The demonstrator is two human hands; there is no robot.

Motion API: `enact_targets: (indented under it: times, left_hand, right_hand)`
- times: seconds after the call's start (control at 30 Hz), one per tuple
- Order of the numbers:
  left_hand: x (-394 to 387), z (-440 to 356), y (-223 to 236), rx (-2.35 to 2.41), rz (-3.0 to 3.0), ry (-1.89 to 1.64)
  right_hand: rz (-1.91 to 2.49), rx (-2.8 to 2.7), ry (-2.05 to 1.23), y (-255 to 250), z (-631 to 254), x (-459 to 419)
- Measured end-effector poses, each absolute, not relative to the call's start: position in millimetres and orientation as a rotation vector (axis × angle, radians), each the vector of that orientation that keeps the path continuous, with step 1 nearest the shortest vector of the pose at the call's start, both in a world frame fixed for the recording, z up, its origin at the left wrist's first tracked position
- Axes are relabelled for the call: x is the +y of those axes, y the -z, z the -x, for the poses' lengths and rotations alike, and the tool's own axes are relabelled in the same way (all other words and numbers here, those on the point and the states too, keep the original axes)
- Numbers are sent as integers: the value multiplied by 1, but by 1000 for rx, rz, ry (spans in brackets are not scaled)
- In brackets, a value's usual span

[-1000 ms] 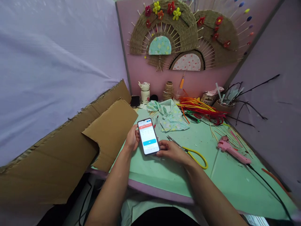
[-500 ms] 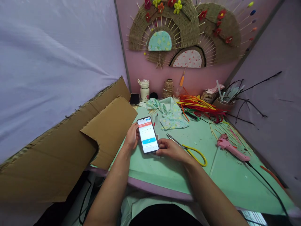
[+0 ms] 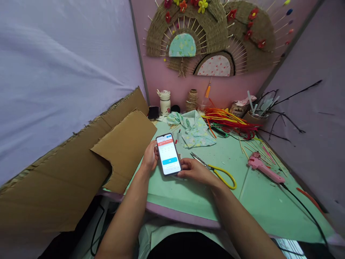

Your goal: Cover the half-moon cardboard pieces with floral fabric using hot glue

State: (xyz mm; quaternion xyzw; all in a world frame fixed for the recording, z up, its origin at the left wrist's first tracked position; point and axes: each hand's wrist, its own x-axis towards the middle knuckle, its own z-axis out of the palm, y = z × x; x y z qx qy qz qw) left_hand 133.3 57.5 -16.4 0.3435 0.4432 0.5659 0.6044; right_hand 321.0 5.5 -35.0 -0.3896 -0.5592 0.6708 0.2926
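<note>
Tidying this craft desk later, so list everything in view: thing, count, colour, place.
phone: one, lit screen, held over the mat's left part
scissors: one, yellow handles, right of the phone
glue gun: one, pink, mat's right side
cloth: one, pale green floral, behind the phone
sticks: a bundle, red, orange and yellow, back right
twine: one spool, tan, at the back wall
bottle: one, white, left of the twine
cardboard: sheets, brown, on the left
fans: two, woven tan with flowers, on the pink wall
mat: one, green, on the desk
left hand: holds the phone's left edge
right hand: fingers at the phone's lower right
</note>
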Motion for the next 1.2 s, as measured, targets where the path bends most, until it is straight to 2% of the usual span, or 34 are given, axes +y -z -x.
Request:
enact_targets:
  times: [1.2]
  left_hand:
    - [61,-131,17,1156,-714,-1346]
  right_hand:
    - [1005,-1452,-1833,32,-317,2]
